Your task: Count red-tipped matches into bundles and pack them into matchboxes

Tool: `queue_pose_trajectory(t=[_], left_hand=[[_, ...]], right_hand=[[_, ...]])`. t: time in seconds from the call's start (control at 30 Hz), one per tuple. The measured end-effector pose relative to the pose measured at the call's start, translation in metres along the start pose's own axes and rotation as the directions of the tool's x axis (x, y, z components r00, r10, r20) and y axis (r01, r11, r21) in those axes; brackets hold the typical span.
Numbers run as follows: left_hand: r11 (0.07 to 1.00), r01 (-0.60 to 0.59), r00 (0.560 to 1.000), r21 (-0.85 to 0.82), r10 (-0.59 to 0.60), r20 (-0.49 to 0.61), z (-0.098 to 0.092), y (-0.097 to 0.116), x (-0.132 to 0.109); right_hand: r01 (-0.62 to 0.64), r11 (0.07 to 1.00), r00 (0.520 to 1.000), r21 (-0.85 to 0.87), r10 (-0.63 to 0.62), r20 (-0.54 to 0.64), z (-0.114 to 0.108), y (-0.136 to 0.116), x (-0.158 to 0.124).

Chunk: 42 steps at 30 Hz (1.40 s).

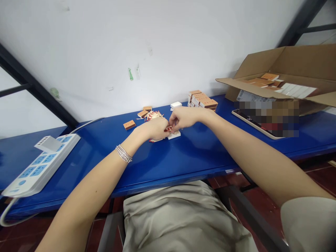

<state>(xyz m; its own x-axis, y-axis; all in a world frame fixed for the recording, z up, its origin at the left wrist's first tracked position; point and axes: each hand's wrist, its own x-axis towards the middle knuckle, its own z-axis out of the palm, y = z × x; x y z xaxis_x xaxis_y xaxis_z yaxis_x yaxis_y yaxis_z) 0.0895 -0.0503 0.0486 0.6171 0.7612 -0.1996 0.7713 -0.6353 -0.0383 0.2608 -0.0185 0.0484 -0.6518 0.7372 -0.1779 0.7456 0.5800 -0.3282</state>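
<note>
My left hand [157,128], with a silver bracelet at its wrist, is closed around matches beside the loose pile. My right hand [183,117] comes in from the other side, its thumb and fingers pinched on matches. Red-tipped matches [168,129] show between the two hands, over a white matchbox tray [174,135] on the blue table. Fingers cover part of that tray. Just beyond my left hand lies a heap of loose matches [154,115]; a few more stick out beneath the hand.
An orange matchbox [129,125] lies left of the heap, two more behind it. White trays [176,104] and stacked matchboxes [201,100] stand at the back. Right are a phone [252,122] and an open carton [246,87] of matchboxes. A power strip [42,166] sits left.
</note>
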Motion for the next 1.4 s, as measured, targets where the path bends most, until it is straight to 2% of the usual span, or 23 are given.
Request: queue_pose_trajectory(t=[0.3,0.53,0.8,1.0,1.27,1.4], left_hand=[[1.000,0.002,1.000,-0.008,-0.002,0.019,0.000,0.000,0.001],[1.000,0.012,1.000,-0.015,-0.012,0.002,-0.001,-0.004,0.001],[0.986,-0.054,0.998,-0.155,0.048,-0.042,0.001,-0.018,0.003],[0.968,-0.005,1.000,-0.252,0.001,-0.016,0.000,-0.026,-0.001],[0.929,0.012,1.000,-0.370,-0.004,0.022,0.000,-0.029,-0.004],[0.928,0.008,1.000,-0.372,-0.003,0.013,-0.003,-0.030,-0.006]], right_hand=[[-0.037,0.999,0.999,0.025,0.036,0.032,-0.002,-0.002,-0.003],[-0.013,1.000,1.000,-0.004,0.013,-0.002,-0.001,0.000,-0.001],[-0.028,0.998,1.000,0.063,0.029,-0.003,-0.003,0.002,-0.004],[-0.023,0.998,1.000,0.054,0.022,0.008,-0.002,-0.001,-0.003],[-0.015,0.999,1.000,0.041,0.015,0.005,0.000,-0.002,-0.001],[-0.025,0.997,1.000,0.071,0.026,-0.015,-0.002,-0.003,-0.004]])
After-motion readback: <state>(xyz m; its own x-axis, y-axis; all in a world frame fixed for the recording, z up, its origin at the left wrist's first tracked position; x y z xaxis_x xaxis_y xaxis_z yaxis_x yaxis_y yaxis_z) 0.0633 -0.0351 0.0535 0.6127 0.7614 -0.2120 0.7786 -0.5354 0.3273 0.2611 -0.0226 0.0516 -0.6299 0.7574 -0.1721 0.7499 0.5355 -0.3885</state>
